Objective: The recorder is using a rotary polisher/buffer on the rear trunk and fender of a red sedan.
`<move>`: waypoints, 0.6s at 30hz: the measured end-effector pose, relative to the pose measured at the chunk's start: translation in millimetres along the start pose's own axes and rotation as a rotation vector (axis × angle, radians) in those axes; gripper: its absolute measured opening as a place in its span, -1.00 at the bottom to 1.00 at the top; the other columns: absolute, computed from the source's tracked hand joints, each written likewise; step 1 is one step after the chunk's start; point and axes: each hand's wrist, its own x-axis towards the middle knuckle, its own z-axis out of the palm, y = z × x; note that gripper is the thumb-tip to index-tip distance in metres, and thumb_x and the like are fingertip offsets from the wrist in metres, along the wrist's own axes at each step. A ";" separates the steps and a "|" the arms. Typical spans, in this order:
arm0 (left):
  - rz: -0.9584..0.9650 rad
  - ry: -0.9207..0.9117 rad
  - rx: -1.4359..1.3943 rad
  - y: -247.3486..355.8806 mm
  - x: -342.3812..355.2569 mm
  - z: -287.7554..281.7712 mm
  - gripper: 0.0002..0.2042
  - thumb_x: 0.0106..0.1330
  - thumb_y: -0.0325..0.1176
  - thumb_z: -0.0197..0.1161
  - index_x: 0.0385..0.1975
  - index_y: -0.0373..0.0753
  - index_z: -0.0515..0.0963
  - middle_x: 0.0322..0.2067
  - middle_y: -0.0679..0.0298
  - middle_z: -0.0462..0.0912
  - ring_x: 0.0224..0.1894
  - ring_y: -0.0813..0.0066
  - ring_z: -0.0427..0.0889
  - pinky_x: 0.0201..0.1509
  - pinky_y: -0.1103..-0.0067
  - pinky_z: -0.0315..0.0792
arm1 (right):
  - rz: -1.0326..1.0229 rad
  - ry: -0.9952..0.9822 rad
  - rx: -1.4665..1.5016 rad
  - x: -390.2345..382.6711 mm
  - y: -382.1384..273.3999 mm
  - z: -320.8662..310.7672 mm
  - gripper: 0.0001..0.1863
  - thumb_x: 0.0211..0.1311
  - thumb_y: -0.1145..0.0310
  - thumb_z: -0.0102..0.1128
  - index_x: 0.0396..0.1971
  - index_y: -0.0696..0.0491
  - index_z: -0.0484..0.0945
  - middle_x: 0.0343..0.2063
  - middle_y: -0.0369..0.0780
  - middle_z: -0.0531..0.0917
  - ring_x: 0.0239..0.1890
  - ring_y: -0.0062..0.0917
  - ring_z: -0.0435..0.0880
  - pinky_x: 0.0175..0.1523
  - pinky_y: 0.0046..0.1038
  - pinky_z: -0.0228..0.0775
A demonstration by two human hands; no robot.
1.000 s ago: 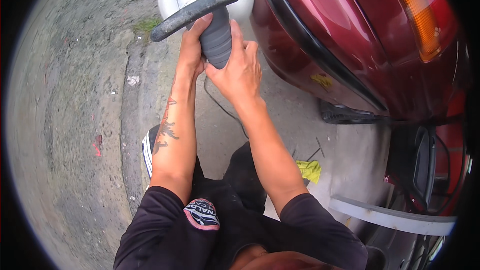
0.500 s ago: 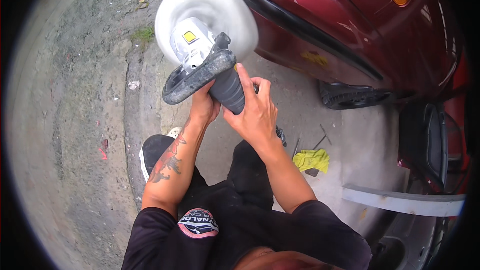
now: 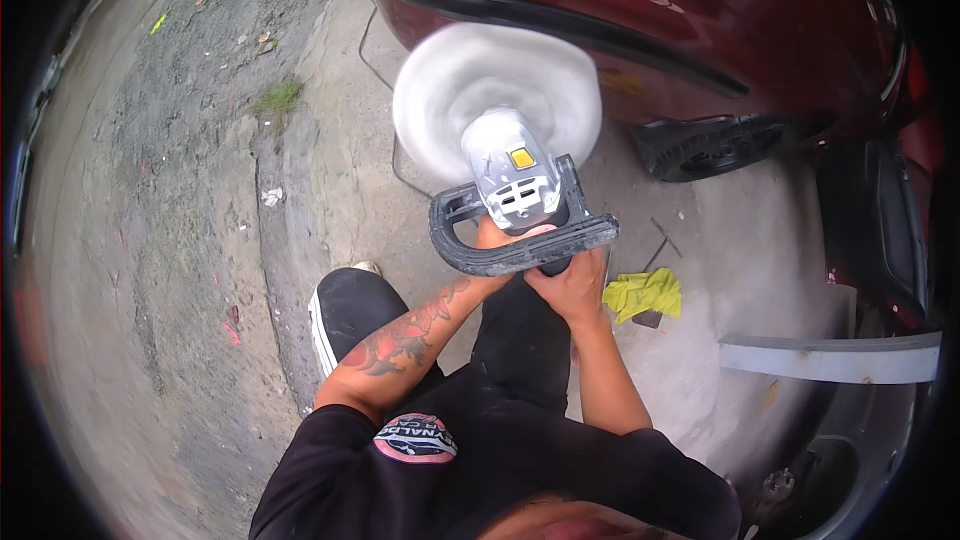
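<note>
Both hands hold a power polisher [image 3: 492,155] with a silver head and a black loop handle [image 3: 470,257]. My left hand [image 3: 493,233] is closed behind the loop handle, which partly hides its fingers. My right hand [image 3: 572,290] wraps round the dark body below the handle; its fingertips are mostly out of sight. At the front, a white fluffy polishing pad [image 3: 425,95] looks smeared, as if spinning. The pad overlaps the lower side of a dark red car [image 3: 640,0], under its black trim strip [image 3: 560,22]. Whether they touch, I cannot tell.
A black cord [image 3: 397,155] trails over the concrete left of the pad. To the right are a car wheel [image 3: 715,148], a yellow-green cloth [image 3: 643,295] beside a thin metal tool [image 3: 657,248], and a grey curved bar [image 3: 830,358]. My knees are bent below the polisher.
The polisher has moved right and toward me, and its head has turned. My right hand has shifted lower in view with it. The cord now shows more fully on the ground.
</note>
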 end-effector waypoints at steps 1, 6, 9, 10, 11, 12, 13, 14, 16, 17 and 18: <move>0.044 -0.007 0.047 2.0 0.4 8.8 -0.59 0.09 -0.36 0.56 -0.09 -0.37 0.60 -0.19 0.22 0.72 -0.15 0.47 0.65 0.00 0.48 0.52 | -0.025 0.056 -0.015 -3.5 6.0 -0.9 -0.08 -0.35 0.33 0.60 0.18 0.07 0.39 -0.05 -0.02 0.53 -0.06 -0.03 0.61 -0.05 -0.13 0.52; 0.085 -0.164 0.247 -4.2 -2.4 8.0 -0.51 0.22 -0.38 0.46 0.11 -0.36 0.44 -0.01 0.19 0.61 0.02 0.42 0.56 0.15 0.48 0.42 | 0.094 0.098 0.070 -3.2 5.5 -6.7 -0.13 -0.38 0.28 0.65 0.10 0.08 0.44 -0.09 -0.02 0.62 -0.08 -0.02 0.64 -0.03 -0.13 0.51; 0.132 -0.085 0.277 -5.7 -6.0 3.9 -0.53 0.25 -0.39 0.42 0.12 -0.36 0.42 0.01 0.17 0.59 0.05 0.41 0.54 0.17 0.49 0.41 | 0.117 0.072 0.104 5.7 7.0 -0.1 -0.12 -0.36 0.27 0.64 0.13 0.05 0.45 -0.08 -0.03 0.62 -0.08 -0.05 0.65 -0.03 -0.16 0.53; 0.121 0.006 0.251 -7.9 -6.1 2.8 -0.55 0.27 -0.40 0.40 0.12 -0.35 0.42 0.02 0.16 0.58 0.06 0.41 0.54 0.18 0.49 0.40 | 0.109 0.016 0.122 9.3 10.0 6.2 -0.11 -0.36 0.26 0.63 0.15 0.03 0.46 -0.07 -0.07 0.62 -0.08 -0.08 0.65 -0.04 -0.17 0.53; 0.125 0.143 0.047 -10.6 -4.4 4.0 -0.54 0.13 -0.39 0.53 0.00 -0.38 0.53 -0.11 0.19 0.66 -0.07 0.42 0.62 0.06 0.48 0.48 | 0.102 -0.040 0.140 14.2 11.1 11.2 -0.11 -0.35 0.26 0.62 0.17 0.02 0.47 -0.07 -0.10 0.61 -0.08 -0.11 0.65 -0.05 -0.18 0.54; 0.219 0.175 0.076 -22.6 -3.7 -6.3 -0.57 0.19 -0.45 0.47 0.03 -0.38 0.49 -0.08 0.19 0.64 -0.02 0.43 0.60 0.09 0.49 0.46 | 0.109 -0.016 0.138 21.7 9.5 15.3 -0.11 -0.35 0.26 0.62 0.17 0.02 0.47 -0.07 -0.10 0.61 -0.08 -0.11 0.65 -0.05 -0.18 0.54; 0.194 0.209 0.004 -40.2 0.7 -24.1 -0.59 0.22 -0.47 0.43 0.04 -0.38 0.47 -0.08 0.19 0.63 -0.03 0.43 0.60 0.09 0.50 0.46 | 0.040 -0.035 0.152 31.5 1.4 18.2 -0.09 -0.36 0.25 0.61 0.19 0.00 0.46 -0.07 -0.13 0.59 -0.09 -0.13 0.65 -0.05 -0.19 0.55; 0.164 0.243 -0.067 -57.0 5.4 -41.4 -0.61 0.26 -0.49 0.38 0.05 -0.38 0.46 -0.07 0.18 0.62 -0.03 0.43 0.60 0.09 0.51 0.46 | -0.026 -0.055 0.166 38.7 -4.0 22.0 -0.08 -0.36 0.25 0.60 0.21 -0.01 0.45 -0.06 -0.17 0.58 -0.10 -0.16 0.64 -0.06 -0.20 0.55; 0.215 0.213 -0.022 -69.3 11.3 -57.4 -0.61 0.27 -0.49 0.36 0.07 -0.38 0.44 -0.07 0.18 0.61 -0.03 0.43 0.59 0.10 0.50 0.45 | -0.050 -0.032 0.148 45.0 -3.2 27.3 -0.06 -0.37 0.24 0.58 0.22 -0.04 0.43 -0.05 -0.21 0.55 -0.10 -0.19 0.63 -0.07 -0.21 0.55; 0.265 0.211 0.016 -73.4 12.0 -63.9 -0.61 0.29 -0.49 0.35 0.08 -0.37 0.42 -0.06 0.17 0.60 -0.03 0.44 0.59 0.10 0.50 0.45 | -0.055 -0.025 0.142 46.8 -4.8 29.3 -0.03 -0.39 0.27 0.61 0.24 0.00 0.44 -0.08 -0.16 0.59 -0.07 -0.16 0.64 -0.03 -0.21 0.55; 0.265 0.193 0.025 -73.0 11.2 -66.1 -0.61 0.29 -0.49 0.35 0.08 -0.37 0.42 -0.06 0.17 0.60 -0.03 0.44 0.59 0.10 0.50 0.45 | -0.062 -0.022 0.137 47.9 -5.4 30.3 0.00 -0.42 0.29 0.63 0.26 0.04 0.44 -0.12 -0.12 0.62 -0.05 -0.12 0.65 0.01 -0.20 0.54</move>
